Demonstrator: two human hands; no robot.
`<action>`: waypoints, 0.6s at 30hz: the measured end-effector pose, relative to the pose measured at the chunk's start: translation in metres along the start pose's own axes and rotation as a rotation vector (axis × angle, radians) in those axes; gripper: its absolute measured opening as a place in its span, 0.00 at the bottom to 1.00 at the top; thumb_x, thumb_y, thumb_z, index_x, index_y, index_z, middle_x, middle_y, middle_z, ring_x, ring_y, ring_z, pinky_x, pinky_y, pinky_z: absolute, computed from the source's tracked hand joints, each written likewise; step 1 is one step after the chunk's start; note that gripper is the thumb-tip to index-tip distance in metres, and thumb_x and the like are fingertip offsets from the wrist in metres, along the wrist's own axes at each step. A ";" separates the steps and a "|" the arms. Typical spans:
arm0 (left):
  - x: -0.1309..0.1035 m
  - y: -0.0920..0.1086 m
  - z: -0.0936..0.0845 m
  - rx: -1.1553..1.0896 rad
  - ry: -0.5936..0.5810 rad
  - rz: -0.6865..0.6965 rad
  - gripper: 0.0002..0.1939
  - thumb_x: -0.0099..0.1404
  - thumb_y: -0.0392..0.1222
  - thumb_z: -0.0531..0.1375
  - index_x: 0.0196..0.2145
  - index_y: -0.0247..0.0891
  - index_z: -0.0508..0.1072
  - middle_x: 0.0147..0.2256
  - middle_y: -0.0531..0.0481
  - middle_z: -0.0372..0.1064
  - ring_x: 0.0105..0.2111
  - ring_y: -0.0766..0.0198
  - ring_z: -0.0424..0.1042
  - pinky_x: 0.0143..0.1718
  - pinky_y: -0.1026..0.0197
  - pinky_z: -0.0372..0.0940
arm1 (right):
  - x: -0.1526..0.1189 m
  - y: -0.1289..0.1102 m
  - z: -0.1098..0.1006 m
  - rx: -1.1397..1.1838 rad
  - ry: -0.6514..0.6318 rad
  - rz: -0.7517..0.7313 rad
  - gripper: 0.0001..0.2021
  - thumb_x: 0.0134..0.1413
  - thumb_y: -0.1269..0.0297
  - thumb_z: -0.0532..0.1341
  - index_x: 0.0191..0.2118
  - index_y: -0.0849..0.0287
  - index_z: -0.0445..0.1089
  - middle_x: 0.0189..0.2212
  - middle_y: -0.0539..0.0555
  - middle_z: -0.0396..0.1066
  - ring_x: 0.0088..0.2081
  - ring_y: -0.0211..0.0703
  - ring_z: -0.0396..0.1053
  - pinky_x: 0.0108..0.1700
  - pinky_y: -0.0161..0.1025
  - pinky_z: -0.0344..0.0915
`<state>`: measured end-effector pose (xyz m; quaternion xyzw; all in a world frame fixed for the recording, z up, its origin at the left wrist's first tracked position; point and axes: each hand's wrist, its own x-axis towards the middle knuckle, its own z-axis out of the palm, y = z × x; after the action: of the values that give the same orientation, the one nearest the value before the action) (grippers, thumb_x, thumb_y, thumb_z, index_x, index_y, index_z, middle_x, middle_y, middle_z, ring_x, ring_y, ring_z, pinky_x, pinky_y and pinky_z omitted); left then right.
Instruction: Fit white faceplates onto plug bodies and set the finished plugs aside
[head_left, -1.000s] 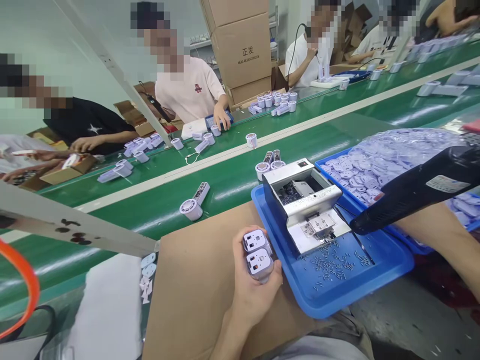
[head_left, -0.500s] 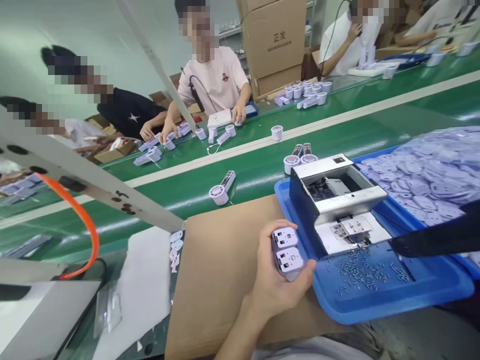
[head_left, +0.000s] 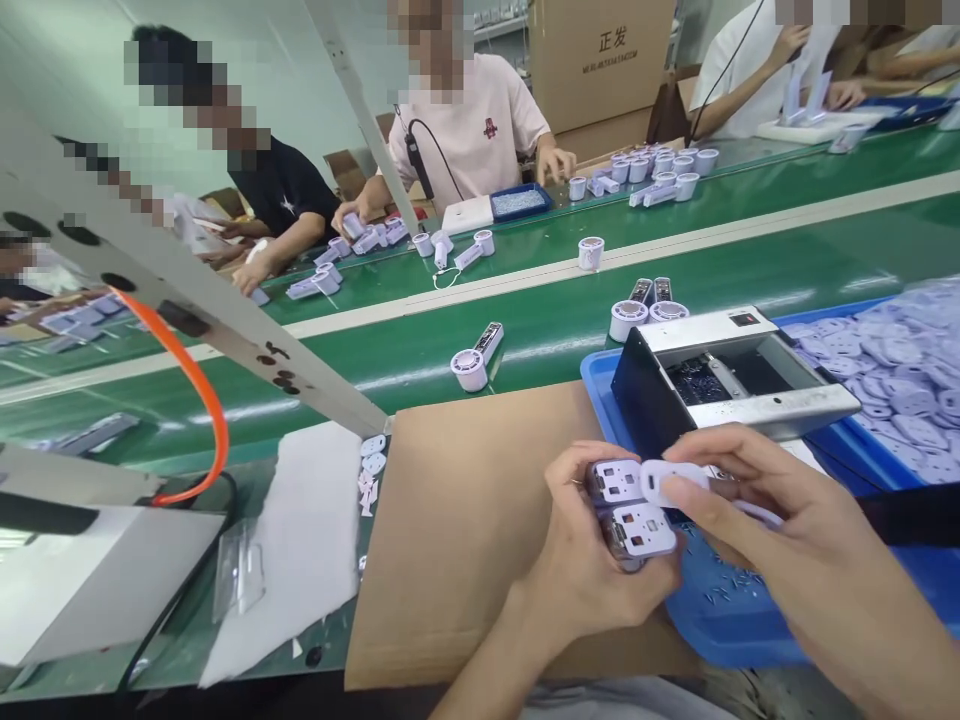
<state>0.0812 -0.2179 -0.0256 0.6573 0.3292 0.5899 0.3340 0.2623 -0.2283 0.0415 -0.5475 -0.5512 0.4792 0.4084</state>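
Observation:
My left hand (head_left: 600,560) is wrapped round two white-and-grey housings (head_left: 639,528) held side by side, their ends with square cutouts facing up. My right hand (head_left: 757,500) pinches a flat white oval cover (head_left: 675,480) at the right edge of the upper housing. Another pale curved piece (head_left: 759,514) shows under its fingers. Both hands are above the right part of the brown cardboard sheet (head_left: 465,520) and the blue tray (head_left: 720,640). The fingers partly hide the tray's small screws (head_left: 716,590).
A metal screw-feeder box (head_left: 780,400) stands in the tray. Behind it, white covers (head_left: 892,380) fill another tray. A green conveyor (head_left: 390,350) carries round-headed white units (head_left: 469,370). A slanted metal post (head_left: 315,390) with an orange hose (head_left: 199,400) is at left. People sit across the conveyor.
My right hand has come in from the right holding a white cover against the housings. My left hand still holds both housings. The view has shifted, and people across the conveyor have moved their hands.

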 end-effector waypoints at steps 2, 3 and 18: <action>-0.002 -0.003 -0.001 0.005 -0.023 0.009 0.48 0.64 0.32 0.71 0.71 0.53 0.50 0.60 0.42 0.65 0.49 0.54 0.80 0.48 0.49 0.78 | 0.013 -0.015 0.010 -0.007 -0.008 0.027 0.35 0.66 0.31 0.76 0.50 0.64 0.77 0.47 0.58 0.70 0.38 0.37 0.70 0.35 0.20 0.69; -0.003 -0.004 -0.001 0.015 -0.034 0.015 0.50 0.63 0.32 0.72 0.72 0.52 0.48 0.61 0.41 0.65 0.51 0.51 0.81 0.50 0.46 0.80 | 0.017 -0.019 0.012 -0.005 -0.013 0.040 0.33 0.64 0.33 0.77 0.49 0.64 0.77 0.50 0.57 0.70 0.41 0.38 0.71 0.38 0.21 0.70; -0.003 -0.008 0.001 0.006 -0.055 0.090 0.62 0.53 0.31 0.78 0.73 0.58 0.47 0.60 0.42 0.61 0.55 0.45 0.76 0.56 0.35 0.79 | 0.033 -0.011 -0.002 0.094 -0.328 0.061 0.36 0.69 0.34 0.83 0.51 0.63 0.71 0.35 0.55 0.65 0.29 0.32 0.65 0.28 0.14 0.62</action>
<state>0.0820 -0.2165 -0.0340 0.6884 0.2916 0.5851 0.3142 0.2600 -0.1950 0.0502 -0.4585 -0.5707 0.5995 0.3235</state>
